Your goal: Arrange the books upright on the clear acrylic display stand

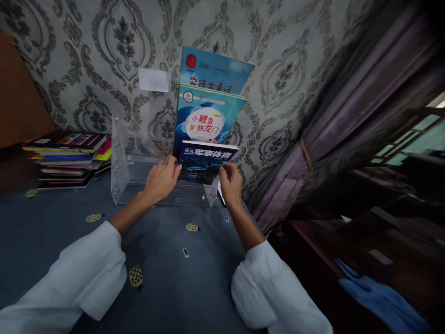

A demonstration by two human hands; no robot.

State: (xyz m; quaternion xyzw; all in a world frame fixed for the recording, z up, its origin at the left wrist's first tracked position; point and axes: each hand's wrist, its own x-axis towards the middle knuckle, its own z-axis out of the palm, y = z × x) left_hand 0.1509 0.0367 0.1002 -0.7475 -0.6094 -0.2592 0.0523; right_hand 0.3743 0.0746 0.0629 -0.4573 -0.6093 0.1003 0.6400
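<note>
Above the transparent rack (184,195), open room is extending between its left end panel (120,162) and the left hand (162,178); books (208,116) are obstructing the right part, a book stack (69,162) the outer left.

Front book (201,169) — 少儿军事体育, middle book (208,120) — 小鲤鱼跳龙门, 安徒生童话 on rear book (219,68)

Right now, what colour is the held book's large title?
The large title is white, seen in the head view.

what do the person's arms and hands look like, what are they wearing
The left hand and right hand are gloveless. Loose, plain, pale whitish sleeves with wide, creased ends leave the wrists and part of the forearms bare.
</note>
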